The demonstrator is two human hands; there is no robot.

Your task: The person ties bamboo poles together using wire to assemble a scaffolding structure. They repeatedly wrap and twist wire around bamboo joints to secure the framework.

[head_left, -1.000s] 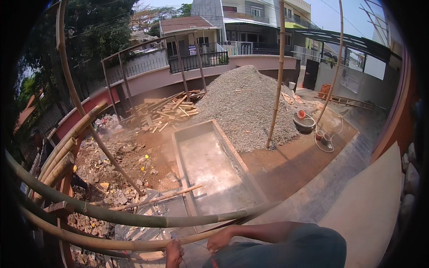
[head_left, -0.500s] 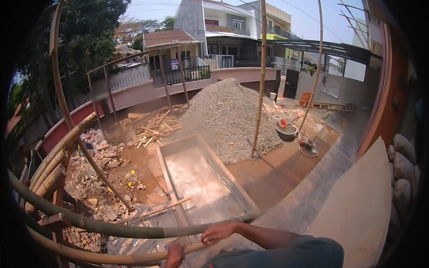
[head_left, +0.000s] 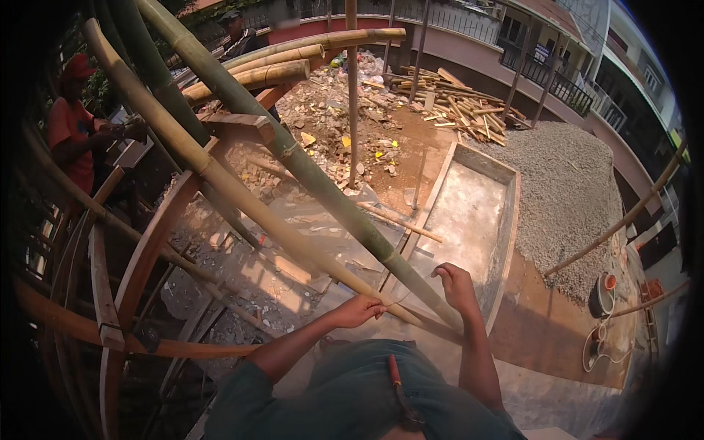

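My left hand [head_left: 357,311] is closed in a pinch just above the yellow bamboo pole [head_left: 293,253]. A thin strand [head_left: 400,300], wire or string, runs from its fingertips toward my right hand. My right hand [head_left: 456,287] is raised beside the lower end of the green bamboo pole [head_left: 330,198], its fingers curled together. What the right fingers hold, if anything, is too small to make out. Both poles slope down from the upper left and come together in front of me. A red-handled tool [head_left: 396,372] is tucked at my waist.
Wooden framing [head_left: 150,249] and cut bamboo ends [head_left: 275,72] stand at left, near a person in red [head_left: 70,128]; another person [head_left: 233,37] is farther back. Below lie rubble [head_left: 330,121], a rimmed concrete trough [head_left: 449,165], lumber [head_left: 469,103] and a gravel heap [head_left: 565,183].
My view has swung left and down, bringing the wooden framing and two people into sight. My hands, close together on the bamboo before, are now apart, the right one lifted.
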